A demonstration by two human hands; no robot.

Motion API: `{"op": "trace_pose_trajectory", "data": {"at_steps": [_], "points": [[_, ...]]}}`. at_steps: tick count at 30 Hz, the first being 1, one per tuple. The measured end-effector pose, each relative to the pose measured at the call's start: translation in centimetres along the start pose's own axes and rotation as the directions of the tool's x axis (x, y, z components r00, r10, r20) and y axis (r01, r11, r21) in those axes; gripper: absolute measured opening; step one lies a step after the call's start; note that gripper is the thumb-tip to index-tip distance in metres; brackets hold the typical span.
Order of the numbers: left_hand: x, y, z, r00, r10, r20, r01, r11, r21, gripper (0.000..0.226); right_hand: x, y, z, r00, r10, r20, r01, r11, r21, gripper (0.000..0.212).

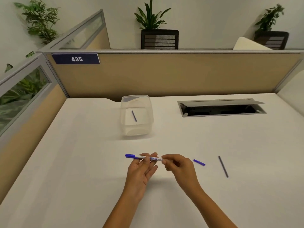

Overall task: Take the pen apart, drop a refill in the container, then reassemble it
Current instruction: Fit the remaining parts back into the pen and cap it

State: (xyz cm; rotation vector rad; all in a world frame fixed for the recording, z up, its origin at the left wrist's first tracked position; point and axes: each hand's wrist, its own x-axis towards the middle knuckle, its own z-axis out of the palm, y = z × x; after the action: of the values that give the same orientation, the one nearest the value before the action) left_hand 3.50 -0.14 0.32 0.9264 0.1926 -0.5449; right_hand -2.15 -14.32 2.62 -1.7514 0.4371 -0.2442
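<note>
A white pen [141, 156] with a blue cap on its left end lies level above the desk, held by both hands. My left hand [141, 168] pinches its middle between thumb and fingers. My right hand [176, 163] grips its right end, which the fingers hide. On the desk right of my hands lies a small blue pen part [199, 162], and further right a dark refill [223, 166]. A clear plastic container [148, 116] stands farther back with another dark refill [134, 116] on its bottom.
An open cable hatch [222, 107] is sunk into the white desk [82, 162] at the back right. Tan partition walls [164, 74] close the desk at the back and left. Potted plants stand behind the partition.
</note>
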Motion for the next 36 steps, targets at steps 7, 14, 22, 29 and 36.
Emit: {"op": "trace_pose_trajectory", "data": {"at_steps": [7,14,22,29,36], "points": [[-1.2,-4.3,2.2,0.997,0.035,-0.069,-0.03,0.997,0.066,0.014,-0.8,2.2,-6.8,0.993,0.068,0.101,-0.065,0.997,-0.034,0.011],[-0.5,-8.1,2.7,0.978,0.052,-0.201,-0.049,0.999,0.024,0.015,1.6,7.1,-15.8,0.956,0.12,-0.269,-0.211,0.915,-0.344,0.025],[0.3,-10.0,3.6,0.962,0.037,-0.272,-0.033,0.999,0.02,0.01,4.6,8.5,-19.4,0.898,0.375,-0.232,-0.425,0.599,-0.679,0.026],[0.5,-10.2,3.7,0.967,0.009,-0.256,0.004,0.999,0.049,0.012,5.0,8.9,-20.1,0.891,0.407,-0.202,-0.442,0.672,-0.594,0.014],[0.0,-10.3,4.4,0.963,0.024,-0.27,-0.002,0.997,0.081,0.013,3.5,8.3,-19.9,0.872,0.479,-0.099,-0.484,0.874,-0.034,0.009]]}}
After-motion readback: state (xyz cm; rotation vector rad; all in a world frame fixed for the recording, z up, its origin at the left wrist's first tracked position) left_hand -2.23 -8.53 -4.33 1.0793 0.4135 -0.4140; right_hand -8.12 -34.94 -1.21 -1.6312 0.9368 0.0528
